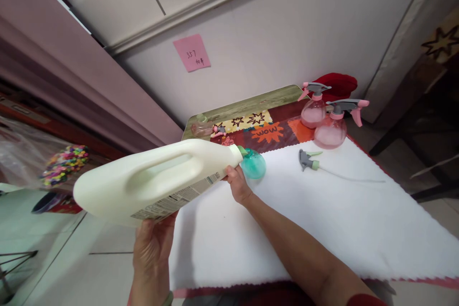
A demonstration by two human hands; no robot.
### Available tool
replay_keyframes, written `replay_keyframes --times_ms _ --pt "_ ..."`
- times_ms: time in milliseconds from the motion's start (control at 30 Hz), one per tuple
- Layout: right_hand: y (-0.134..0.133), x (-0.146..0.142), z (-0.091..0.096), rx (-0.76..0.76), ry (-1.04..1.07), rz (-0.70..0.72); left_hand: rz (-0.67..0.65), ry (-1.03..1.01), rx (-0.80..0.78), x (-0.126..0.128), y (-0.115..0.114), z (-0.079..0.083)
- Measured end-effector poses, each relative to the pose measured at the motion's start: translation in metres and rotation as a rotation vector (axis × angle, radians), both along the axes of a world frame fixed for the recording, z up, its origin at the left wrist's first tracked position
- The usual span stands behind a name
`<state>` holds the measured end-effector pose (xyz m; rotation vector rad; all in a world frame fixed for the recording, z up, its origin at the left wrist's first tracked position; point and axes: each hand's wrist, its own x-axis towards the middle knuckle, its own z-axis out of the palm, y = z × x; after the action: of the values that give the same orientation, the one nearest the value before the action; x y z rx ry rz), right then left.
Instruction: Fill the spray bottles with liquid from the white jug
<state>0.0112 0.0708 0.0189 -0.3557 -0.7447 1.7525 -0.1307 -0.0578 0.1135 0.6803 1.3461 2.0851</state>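
White cloth (315, 229), pale wall (265, 43) (left hand (154, 236), right hand (238, 185) both curled around cream jug (114, 181))

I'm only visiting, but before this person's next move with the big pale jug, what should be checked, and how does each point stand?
1. Pale jug supported at both ends: ok. The left hand is under the base end, the right hand at the neck.
2. Teal bottle on the white cloth: ok.
3. Jug's mouth lined up with the teal bottle's: cannot tell; they overlap in this view.
4. Room left in the teal bottle: cannot tell; its liquid level is unclear.
5. Loose gray spray head clear of the hands: ok, it lies to the right.
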Motion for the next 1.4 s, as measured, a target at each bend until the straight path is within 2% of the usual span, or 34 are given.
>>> replay_keyframes --times_ms 1400 --pt "-0.0009 0.0036 0.0067 0.018 -0.015 0.005 0.001 0.023 0.004 0.0003 -0.0030 -0.0016"
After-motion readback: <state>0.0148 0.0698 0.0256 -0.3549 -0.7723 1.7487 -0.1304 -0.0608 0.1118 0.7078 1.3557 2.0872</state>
